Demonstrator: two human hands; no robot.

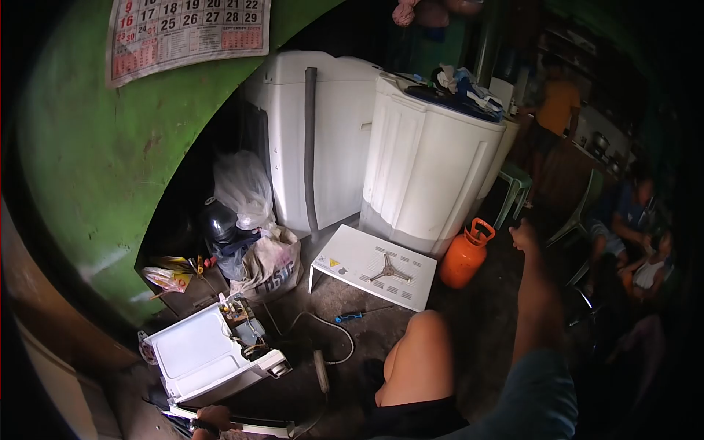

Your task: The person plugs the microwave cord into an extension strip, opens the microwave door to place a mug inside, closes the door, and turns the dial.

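Observation:
On the floor at lower left, an opened white microwave (196,345) lies with its inner wiring and parts exposed. My left hand (214,419), with a band on the wrist, is closed over the edge of its swung-out door (257,428). My right hand (523,234) is stretched forward over the floor, right of an orange gas cylinder (464,258); its fingers look curled, with nothing visible in them. Between the hands stands the white metal casing (352,262), with vents and a warning sticker. A three-armed turntable support (389,270) rests on top. A blue-handled screwdriver (350,317) lies nearby.
Two white appliances (429,161) stand behind the casing, with cloths on one. Bags (271,260) and a dark helmet (218,220) sit by the green wall (81,183). A cord (350,345) crosses the floor. A green stool (513,183) and other people are at right.

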